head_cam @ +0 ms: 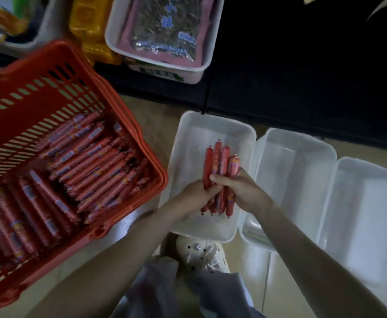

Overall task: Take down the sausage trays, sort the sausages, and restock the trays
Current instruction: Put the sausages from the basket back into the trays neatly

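Both hands, left hand and right hand, grip one bundle of sausages over the white tray. Red basket beside holds many more.

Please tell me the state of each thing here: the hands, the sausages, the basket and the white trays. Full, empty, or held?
left hand, grips the bundle of sausages.
right hand, grips the same bundle.
bundle of sausages, held over the near tray.
near tray, bare inside.
red basket, loaded with loose sausages.
middle tray, empty.
right tray, empty.
shelf tray, filled with pink packets.
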A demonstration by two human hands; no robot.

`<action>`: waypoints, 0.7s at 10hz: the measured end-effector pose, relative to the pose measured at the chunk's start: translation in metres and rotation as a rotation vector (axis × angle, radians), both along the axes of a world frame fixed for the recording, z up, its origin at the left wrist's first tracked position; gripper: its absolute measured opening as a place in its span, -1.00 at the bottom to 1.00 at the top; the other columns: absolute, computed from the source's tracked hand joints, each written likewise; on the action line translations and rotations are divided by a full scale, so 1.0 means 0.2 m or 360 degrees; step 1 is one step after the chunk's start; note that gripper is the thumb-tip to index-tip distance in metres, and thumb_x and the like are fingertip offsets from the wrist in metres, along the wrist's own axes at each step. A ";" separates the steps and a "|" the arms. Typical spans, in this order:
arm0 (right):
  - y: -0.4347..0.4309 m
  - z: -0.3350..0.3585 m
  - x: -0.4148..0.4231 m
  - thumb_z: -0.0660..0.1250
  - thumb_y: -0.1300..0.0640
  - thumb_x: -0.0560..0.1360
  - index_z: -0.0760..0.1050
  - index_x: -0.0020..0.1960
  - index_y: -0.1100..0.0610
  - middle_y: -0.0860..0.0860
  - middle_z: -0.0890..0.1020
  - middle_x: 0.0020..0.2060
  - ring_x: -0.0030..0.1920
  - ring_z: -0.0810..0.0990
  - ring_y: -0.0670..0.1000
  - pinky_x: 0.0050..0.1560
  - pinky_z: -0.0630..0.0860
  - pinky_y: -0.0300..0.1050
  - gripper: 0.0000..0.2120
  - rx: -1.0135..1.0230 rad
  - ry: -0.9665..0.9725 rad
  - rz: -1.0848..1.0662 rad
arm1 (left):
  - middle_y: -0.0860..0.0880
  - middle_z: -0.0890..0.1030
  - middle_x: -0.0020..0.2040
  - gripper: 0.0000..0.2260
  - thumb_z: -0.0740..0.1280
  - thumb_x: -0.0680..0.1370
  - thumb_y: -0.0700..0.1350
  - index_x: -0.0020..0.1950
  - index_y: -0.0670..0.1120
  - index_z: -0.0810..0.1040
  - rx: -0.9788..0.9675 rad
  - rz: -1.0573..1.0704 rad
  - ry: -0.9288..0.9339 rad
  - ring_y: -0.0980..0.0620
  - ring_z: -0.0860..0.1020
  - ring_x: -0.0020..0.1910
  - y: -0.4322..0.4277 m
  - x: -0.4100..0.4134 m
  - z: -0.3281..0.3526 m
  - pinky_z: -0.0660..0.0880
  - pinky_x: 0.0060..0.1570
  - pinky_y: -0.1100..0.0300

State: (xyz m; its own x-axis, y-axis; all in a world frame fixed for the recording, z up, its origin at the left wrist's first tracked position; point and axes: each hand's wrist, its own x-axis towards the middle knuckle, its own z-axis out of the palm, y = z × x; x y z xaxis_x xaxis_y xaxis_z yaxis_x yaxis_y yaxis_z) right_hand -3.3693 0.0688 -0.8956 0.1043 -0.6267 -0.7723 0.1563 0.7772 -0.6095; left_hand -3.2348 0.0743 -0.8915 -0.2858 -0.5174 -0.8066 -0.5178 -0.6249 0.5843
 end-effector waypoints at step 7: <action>0.28 -0.43 0.19 0.37 -0.03 0.45 0.11 0.47 0.07 0.02 0.26 0.36 0.36 0.24 0.09 0.30 0.25 0.04 -0.29 -0.0603 0.1342 0.1992 | -0.18 0.59 -0.08 -0.72 0.22 0.57 -0.15 0.27 -0.15 0.35 -0.0988 -0.0306 -0.0832 -0.12 0.58 -0.17 0.22 0.30 -0.02 0.52 -0.19 0.12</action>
